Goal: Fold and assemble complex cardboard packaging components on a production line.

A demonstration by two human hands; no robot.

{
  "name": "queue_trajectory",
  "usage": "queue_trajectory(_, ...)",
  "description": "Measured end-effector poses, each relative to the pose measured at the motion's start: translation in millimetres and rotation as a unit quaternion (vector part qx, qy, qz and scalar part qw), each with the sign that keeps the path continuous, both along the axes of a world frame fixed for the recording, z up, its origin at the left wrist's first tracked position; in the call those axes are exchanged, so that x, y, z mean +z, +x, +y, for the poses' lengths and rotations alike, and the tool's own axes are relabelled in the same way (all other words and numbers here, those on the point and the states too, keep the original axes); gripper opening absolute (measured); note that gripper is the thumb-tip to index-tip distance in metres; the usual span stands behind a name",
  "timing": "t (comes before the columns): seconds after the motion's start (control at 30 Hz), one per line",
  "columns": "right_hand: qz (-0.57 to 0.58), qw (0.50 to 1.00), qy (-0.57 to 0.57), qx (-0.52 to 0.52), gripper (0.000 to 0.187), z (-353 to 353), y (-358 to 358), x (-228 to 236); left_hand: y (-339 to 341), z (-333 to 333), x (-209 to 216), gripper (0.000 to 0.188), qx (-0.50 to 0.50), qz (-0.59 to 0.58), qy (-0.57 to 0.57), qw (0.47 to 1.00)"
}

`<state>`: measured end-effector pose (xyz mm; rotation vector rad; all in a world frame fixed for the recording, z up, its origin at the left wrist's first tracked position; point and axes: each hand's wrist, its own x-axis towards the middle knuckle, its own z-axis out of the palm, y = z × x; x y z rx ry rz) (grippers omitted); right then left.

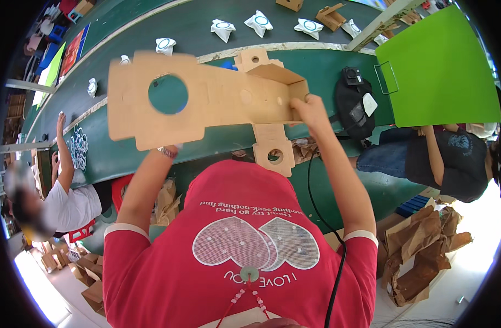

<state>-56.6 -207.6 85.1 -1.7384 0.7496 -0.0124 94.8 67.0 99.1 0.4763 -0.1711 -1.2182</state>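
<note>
Since walls stand up at the right end of the cardboard carton [223, 94] while its big left panel [129, 104] lies unfolded, step in hand reads as mid-fold. My judgement: next move calls for steadying the formed corner, swinging that panel up and over, and tucking in the 2 side flaps [267, 143]. Carton is held up over the green bench [319, 74], in front of the wearer's chest.

Right hand [310, 113]: closed on the carton's right end, fingers curled over the wall. Left hand [178, 146]: mostly hidden behind the big panel; can't tell grip or how far open.

Counts: 1 carton held, 1 large round cutout in its panel, 1 smaller hole per flap. 8 white pouches [259, 23] with blue rings that I can make out, plus 2 small cardboard boxes [331, 19], along the dark belt [193, 35]. At right, 1 black bag [354, 112], 1 lime-green board [436, 71]. 2 nearby co-workers [70, 205], 1 per side. Loose rings [78, 147] at left overlap; can't count.
</note>
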Motion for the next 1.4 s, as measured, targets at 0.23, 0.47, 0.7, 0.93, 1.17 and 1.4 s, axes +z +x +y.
queue_trajectory(0.23,-0.037,0.982,0.184,0.002,0.054,81,5,7,-58,-31,22,0.061,0.047,-0.393,0.262,0.880)
queue_trajectory(0.47,-0.280,0.954,0.097,0.045,0.096,93,-36,35,-67,-44,0,0.041,0.223,-0.084,0.041,0.970)
queue_trajectory(0.7,-0.228,0.970,0.084,0.023,0.088,84,-65,26,-81,-46,-14,0.047,0.161,-0.058,0.066,0.983)
queue_trajectory(0.93,-0.190,0.928,0.321,0.000,0.043,86,-48,45,-104,-19,-17,0.053,0.042,-0.089,0.073,0.992)
queue_trajectory(1.17,-0.212,0.948,0.235,0.042,0.037,109,-63,34,-98,10,29,0.051,0.099,-0.349,0.240,0.900)
queue_trajectory(1.4,-0.288,0.922,0.256,-0.049,0.017,113,-39,39,-103,-7,33,0.032,0.087,-0.381,0.279,0.877)
